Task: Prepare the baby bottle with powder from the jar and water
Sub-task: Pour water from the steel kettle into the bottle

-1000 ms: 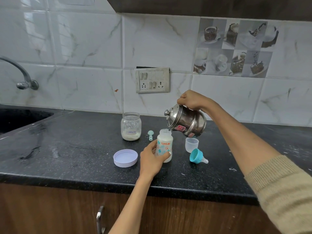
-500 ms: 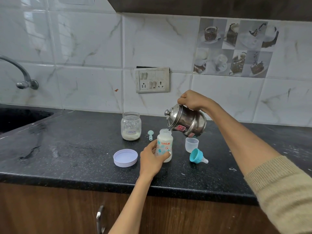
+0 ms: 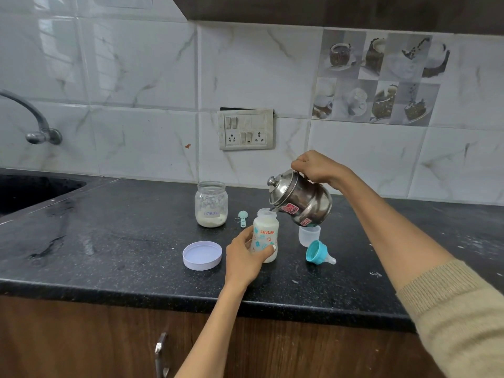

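Note:
The baby bottle [image 3: 266, 230], white with printed figures and milky liquid inside, stands open on the black counter [image 3: 109, 241]. My left hand [image 3: 244, 257] grips its lower part. My right hand [image 3: 317, 167] holds a steel kettle [image 3: 302, 200] by its handle, tilted with the spout at the bottle's mouth. Behind to the left stands the open glass formula jar [image 3: 211, 204] with powder at the bottom. A small teal scoop [image 3: 242, 217] lies between jar and bottle.
The jar's white lid [image 3: 202, 255] lies left of my left hand. A clear bottle cap [image 3: 309, 235] and the teal nipple ring [image 3: 319, 252] sit right of the bottle. A dark sink [image 3: 32, 189] and tap [image 3: 35, 121] are at far left. The counter edge runs along the front.

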The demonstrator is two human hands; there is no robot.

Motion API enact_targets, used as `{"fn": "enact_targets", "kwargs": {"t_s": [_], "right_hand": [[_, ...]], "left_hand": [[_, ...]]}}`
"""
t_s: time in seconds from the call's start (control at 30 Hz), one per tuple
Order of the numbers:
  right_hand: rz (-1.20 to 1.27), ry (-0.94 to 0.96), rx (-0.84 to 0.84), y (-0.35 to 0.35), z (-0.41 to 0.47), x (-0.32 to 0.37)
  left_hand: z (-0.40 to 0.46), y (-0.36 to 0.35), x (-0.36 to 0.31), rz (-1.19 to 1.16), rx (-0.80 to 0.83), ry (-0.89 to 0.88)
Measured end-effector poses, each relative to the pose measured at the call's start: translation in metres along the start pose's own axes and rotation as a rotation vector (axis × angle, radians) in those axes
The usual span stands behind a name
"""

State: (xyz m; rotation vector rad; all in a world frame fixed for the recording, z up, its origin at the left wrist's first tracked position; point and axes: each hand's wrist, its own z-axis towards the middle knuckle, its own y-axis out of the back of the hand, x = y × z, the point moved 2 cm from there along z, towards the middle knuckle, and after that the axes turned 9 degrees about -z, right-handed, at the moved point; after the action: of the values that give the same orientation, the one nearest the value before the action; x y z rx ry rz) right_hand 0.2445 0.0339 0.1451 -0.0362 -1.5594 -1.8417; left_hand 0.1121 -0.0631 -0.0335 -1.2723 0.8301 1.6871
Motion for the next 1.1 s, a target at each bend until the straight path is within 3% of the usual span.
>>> {"fn": "enact_targets", "kwargs": {"t_s": [0.5,0.87,1.1], "right_hand": [[0.415,-0.105,-0.052,-0.021,0.009,-0.025],[0.825,-0.310,-0.221,-0.027,0.024,-0.035],[1.019,-0.425,-0.148,-0.061,0.043,-0.043]], "left_hand": [[-0.001,0.000,0.000,-0.015,0.003,0.018],[-0.001,0.000,0.000,-0.016,-0.008,0.020],[0.001,-0.001,0.001,-0.014,-0.006,0.020]]}}
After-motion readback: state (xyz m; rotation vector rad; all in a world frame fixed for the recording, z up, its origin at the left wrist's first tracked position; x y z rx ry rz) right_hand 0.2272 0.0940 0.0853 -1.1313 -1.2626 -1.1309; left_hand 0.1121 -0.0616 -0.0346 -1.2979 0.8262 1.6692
